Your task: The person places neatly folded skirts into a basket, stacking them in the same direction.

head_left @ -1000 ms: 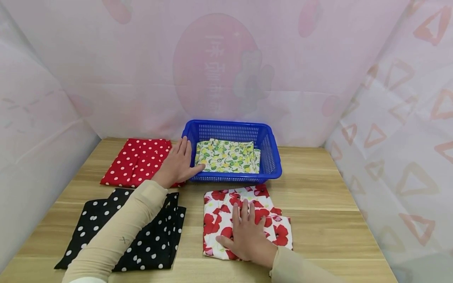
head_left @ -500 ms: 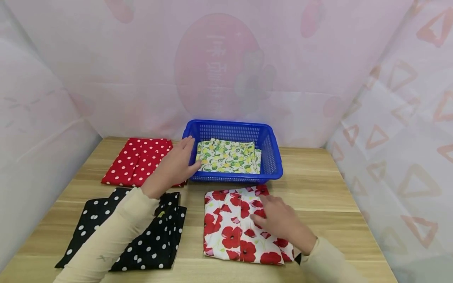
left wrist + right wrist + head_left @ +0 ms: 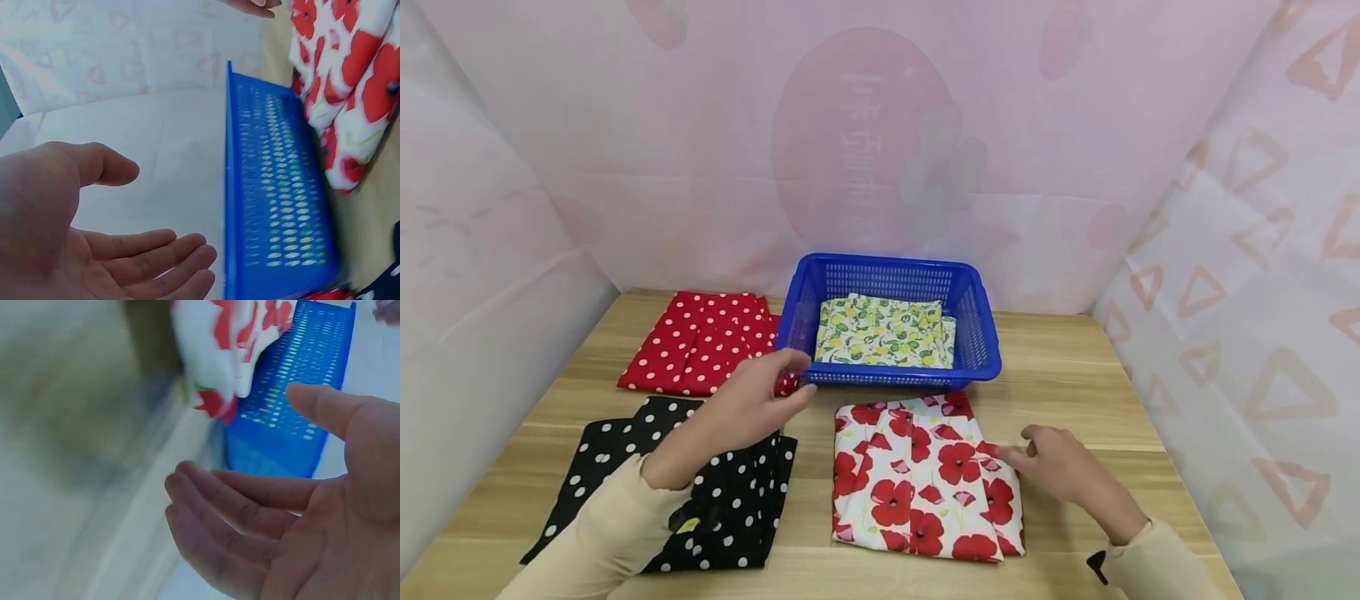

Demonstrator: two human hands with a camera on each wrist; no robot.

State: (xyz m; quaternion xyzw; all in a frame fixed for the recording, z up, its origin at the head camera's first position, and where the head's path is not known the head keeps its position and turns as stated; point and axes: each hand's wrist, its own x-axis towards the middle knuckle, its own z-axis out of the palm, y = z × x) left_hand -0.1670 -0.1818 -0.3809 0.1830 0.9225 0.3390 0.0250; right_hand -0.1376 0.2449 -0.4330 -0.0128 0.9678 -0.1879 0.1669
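My left hand (image 3: 741,412) hovers over the folded black polka-dot cloth (image 3: 730,508), near the front left corner of the blue basket (image 3: 895,377). Thumb and fingers are apart, with nothing between them in the left wrist view. Beside the right edge of the folded white cloth with red poppies (image 3: 925,492) is my right hand (image 3: 1063,467), its fingers loosely bent and holding nothing. Whether its thumb touches that cloth I cannot tell. Inside the basket lies a folded lemon-print cloth (image 3: 883,333). A folded red polka-dot cloth (image 3: 700,342) lies left of the basket, partly hidden by my left hand.
The wooden table (image 3: 1075,375) holds all the cloths and the basket. Pale printed sheets hang behind it (image 3: 700,192) and on both sides. The basket stands close to the back sheet, behind the poppy cloth.
My left hand has drawn back from the basket's left rim toward me. My right hand has lifted off the poppy cloth and moved right, leaving its flat front uncovered.
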